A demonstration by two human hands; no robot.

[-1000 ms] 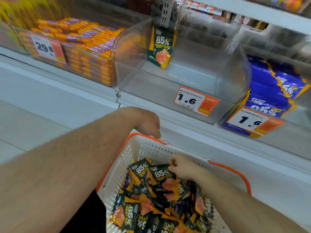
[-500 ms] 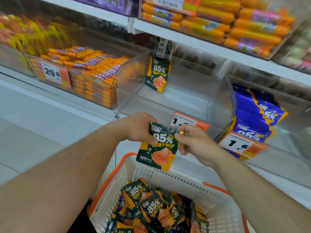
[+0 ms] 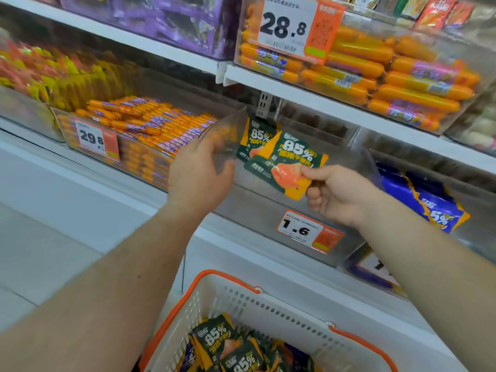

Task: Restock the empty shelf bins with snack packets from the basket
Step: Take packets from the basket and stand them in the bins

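**Operator:** Now, which step is in hand?

**Manual:** Placement. Your right hand (image 3: 338,196) pinches one green snack packet (image 3: 291,163) by its lower orange corner, thumb on top and fingers curled beneath. The packet hangs tilted over the clear bin (image 3: 268,213) marked 1.6, above its front wall and not yet on the floor of the bin.

**Operator:** And the left hand?

**Manual:** Your left hand (image 3: 200,174) holds nothing. Its fingers are relaxed and rest at the bin's left side wall; contact appears likely but blur prevents confirmation.

**Operator:** What does the next move call for?

**Manual:** Carry the packet deeper into the bin and release it near the single packet (image 3: 253,142) standing at the back. Because the grip sits on one corner, the body of the packet swings free ahead of your fingers; expect it to flop on release. The basket (image 3: 271,304) below holds further packets, so the restock is judged to be at an early stage.
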